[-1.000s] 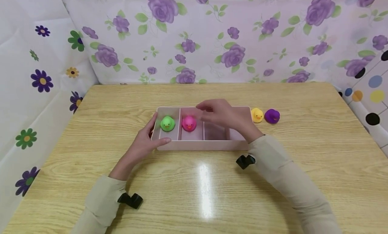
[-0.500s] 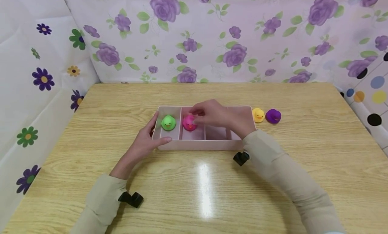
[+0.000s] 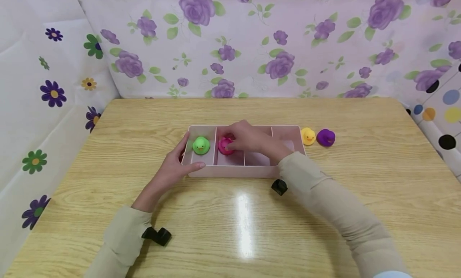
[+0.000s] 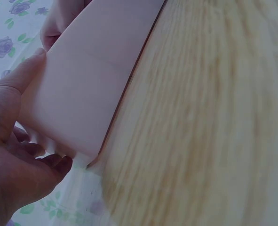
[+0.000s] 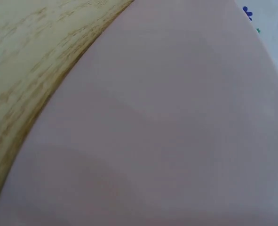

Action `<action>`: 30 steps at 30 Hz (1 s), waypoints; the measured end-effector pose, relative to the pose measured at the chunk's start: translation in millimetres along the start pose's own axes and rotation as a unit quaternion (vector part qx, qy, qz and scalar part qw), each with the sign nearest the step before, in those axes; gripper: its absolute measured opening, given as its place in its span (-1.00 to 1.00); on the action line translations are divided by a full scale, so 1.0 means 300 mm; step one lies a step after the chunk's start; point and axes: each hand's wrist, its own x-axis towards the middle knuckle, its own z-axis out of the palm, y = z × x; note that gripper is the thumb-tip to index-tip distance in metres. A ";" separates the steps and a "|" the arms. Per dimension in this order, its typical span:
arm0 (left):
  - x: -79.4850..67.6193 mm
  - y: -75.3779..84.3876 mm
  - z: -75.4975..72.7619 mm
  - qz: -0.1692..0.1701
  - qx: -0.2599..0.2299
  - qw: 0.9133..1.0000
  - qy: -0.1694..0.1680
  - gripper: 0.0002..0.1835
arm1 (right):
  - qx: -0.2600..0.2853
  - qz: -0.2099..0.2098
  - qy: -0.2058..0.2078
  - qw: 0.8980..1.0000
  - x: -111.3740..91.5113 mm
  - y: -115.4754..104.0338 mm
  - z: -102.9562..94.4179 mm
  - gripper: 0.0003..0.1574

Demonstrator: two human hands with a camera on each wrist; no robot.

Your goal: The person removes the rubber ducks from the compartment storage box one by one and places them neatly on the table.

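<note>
A pale pink divided box with several compartments lies on the table. My left hand grips its left end, thumb over the front rim; in the left wrist view, that hand's fingers curl around the corner of the box. A green rubber duck sits in the leftmost compartment. In the compartment beside it, my right hand pinches a pink rubber duck, partly hidden by the fingers. The right wrist view holds mostly the box's wall, with no fingers visible.
Just right of the box, a yellow rubber duck and a purple one sit on the wooden table. Flowered cloth hangs behind the table, with more patterned cloth at both sides.
My right hand has moved left and down from above the middle compartments onto the pink duck, and its fingers have closed around it. The left hand stays on the box.
</note>
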 end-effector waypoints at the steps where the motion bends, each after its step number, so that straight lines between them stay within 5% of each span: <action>1: 0.000 0.001 0.000 0.001 0.000 1.000 0.000 0.12 | -0.004 0.002 -0.002 1.000 0.003 -0.002 0.002 -0.81; 11: -0.001 -0.001 -0.002 0.004 0.000 1.000 0.001 0.12 | -0.059 0.028 -0.019 0.998 0.017 -0.022 0.036 -0.89; 30: -0.002 -0.007 0.002 0.004 0.006 1.000 0.004 0.10 | -0.063 -0.021 0.011 0.998 0.005 -0.014 0.054 -0.92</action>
